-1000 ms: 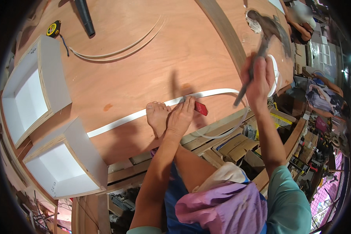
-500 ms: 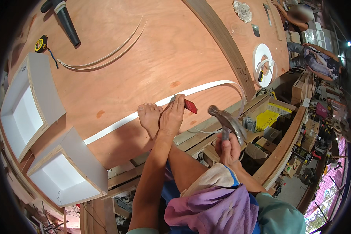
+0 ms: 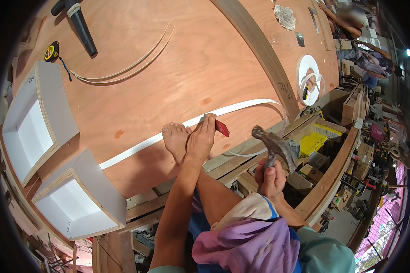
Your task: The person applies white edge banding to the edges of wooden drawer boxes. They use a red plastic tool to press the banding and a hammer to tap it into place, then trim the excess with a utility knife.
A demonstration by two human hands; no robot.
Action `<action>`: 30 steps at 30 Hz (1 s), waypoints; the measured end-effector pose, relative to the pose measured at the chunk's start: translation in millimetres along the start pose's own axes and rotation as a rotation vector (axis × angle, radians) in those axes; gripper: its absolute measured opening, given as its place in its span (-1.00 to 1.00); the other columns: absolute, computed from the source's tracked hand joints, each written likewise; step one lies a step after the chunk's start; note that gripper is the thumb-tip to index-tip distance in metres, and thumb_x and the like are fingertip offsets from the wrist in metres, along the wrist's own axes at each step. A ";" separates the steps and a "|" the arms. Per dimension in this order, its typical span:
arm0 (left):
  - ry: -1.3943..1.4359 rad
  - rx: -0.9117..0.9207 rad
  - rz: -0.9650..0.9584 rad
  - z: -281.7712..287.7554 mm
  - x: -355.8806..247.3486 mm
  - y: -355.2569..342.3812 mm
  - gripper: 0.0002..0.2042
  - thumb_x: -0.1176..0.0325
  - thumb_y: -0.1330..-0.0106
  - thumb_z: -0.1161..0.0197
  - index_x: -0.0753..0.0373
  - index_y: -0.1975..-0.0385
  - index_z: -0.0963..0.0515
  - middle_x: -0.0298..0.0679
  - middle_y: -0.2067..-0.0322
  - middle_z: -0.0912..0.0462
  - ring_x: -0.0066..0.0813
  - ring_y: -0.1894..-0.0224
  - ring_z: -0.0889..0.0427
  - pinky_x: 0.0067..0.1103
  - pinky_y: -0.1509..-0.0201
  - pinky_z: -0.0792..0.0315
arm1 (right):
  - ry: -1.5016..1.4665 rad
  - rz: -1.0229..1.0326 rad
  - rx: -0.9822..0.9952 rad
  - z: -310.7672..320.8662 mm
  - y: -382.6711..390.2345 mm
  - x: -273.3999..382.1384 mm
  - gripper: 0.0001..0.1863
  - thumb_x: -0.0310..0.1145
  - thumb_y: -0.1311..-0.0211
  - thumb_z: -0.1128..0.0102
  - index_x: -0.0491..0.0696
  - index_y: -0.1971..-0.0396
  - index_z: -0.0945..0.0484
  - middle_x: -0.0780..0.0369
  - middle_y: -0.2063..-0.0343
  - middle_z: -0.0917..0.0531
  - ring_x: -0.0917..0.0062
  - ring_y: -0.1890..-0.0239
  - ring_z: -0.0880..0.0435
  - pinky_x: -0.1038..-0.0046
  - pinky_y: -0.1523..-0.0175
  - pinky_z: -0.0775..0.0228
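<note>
My left hand (image 3: 200,141) is closed around a flat tool with a red handle (image 3: 222,128). Its dark metal tip touches a long white strip (image 3: 241,106) lying on the plywood sheet (image 3: 123,109). Beside that hand, my bare foot (image 3: 174,141) presses on the same strip. My right hand (image 3: 272,180) grips a claw hammer (image 3: 278,146) by its handle, with the head raised to the right of the red handle and apart from it. The strip's far right part curls back in a loop past the sheet's edge.
Two white box drawers (image 3: 57,102) stand at left. A tape measure (image 3: 51,51), thin curved strips (image 3: 123,75), a black tubular nozzle (image 3: 82,29) and a white roll (image 3: 305,68) lie on the plywood. Right of me is an open compartment with a yellow box (image 3: 312,143). Other people (image 3: 351,22) are far right.
The hammer and my right hand have shifted a little to the right and down, away from the red-handled tool. My left hand and foot stay in place on the strip.
</note>
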State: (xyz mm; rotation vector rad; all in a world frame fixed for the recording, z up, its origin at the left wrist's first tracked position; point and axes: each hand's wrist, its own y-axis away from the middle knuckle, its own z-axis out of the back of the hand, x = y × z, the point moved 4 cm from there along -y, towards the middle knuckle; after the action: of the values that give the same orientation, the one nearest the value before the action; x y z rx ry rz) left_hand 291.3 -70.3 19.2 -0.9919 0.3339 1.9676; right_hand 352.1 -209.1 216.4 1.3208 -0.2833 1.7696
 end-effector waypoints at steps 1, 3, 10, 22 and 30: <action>-0.012 -0.013 -0.011 1.0 -1.5 -1.8 -0.49 0.61 -0.17 -0.15 0.43 -0.18 -0.30 0.00 -0.15 -0.48 -0.17 0.00 -0.65 -0.47 0.05 -0.63 | -0.011 0.029 -0.008 1.0 1.2 -0.1 -0.53 -0.05 -0.51 0.11 -0.23 0.08 -0.47 0.33 0.53 -0.46 0.75 0.61 -0.32 0.67 0.51 -0.12; -0.021 -0.013 -0.015 0.6 -1.8 -2.7 -0.49 0.61 -0.17 -0.15 0.42 -0.18 -0.30 0.00 -0.16 -0.48 -0.17 0.00 -0.65 -0.47 0.06 -0.64 | -0.031 0.086 -0.021 2.7 3.7 -5.1 -0.54 -0.06 -0.51 0.10 -0.22 0.07 -0.46 0.35 0.51 -0.47 0.75 0.60 -0.32 0.68 0.50 -0.12; 0.020 0.038 0.013 2.1 -1.2 -1.9 -0.48 0.59 -0.16 -0.16 0.42 -0.19 -0.30 -0.02 -0.16 -0.48 -0.18 -0.01 -0.64 -0.48 0.08 -0.64 | 0.238 -0.101 0.061 -5.7 -11.3 -38.7 -0.60 -0.19 -0.52 0.08 -0.28 0.15 -0.51 0.29 0.66 -0.44 0.66 0.65 -0.40 0.55 0.53 -0.23; 0.029 0.004 0.003 -0.6 0.5 -0.3 -0.46 0.60 -0.16 -0.16 0.40 -0.20 -0.29 -0.02 -0.17 -0.47 -0.15 -0.03 -0.62 -0.46 0.06 -0.63 | 0.248 -0.046 0.091 -9.8 -9.8 -49.0 -0.56 -0.14 -0.52 0.09 -0.28 0.12 -0.53 0.34 0.63 -0.50 0.73 0.65 -0.36 0.60 0.54 -0.20; 0.015 -0.017 0.024 0.4 2.2 3.2 -0.47 0.61 -0.15 -0.15 0.40 -0.20 -0.29 -0.02 -0.14 -0.48 -0.15 0.02 -0.63 -0.47 0.09 -0.64 | 0.248 -0.146 0.122 -20.4 -17.1 -48.3 -0.60 -0.18 -0.53 0.11 -0.26 0.12 -0.53 0.36 0.66 -0.43 0.71 0.66 -0.33 0.58 0.55 -0.19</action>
State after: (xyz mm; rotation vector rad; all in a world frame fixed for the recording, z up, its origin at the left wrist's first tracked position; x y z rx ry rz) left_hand 287.9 -70.6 17.4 -1.0178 0.3396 1.9883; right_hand 353.6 -210.7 161.3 1.1590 0.0585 1.8253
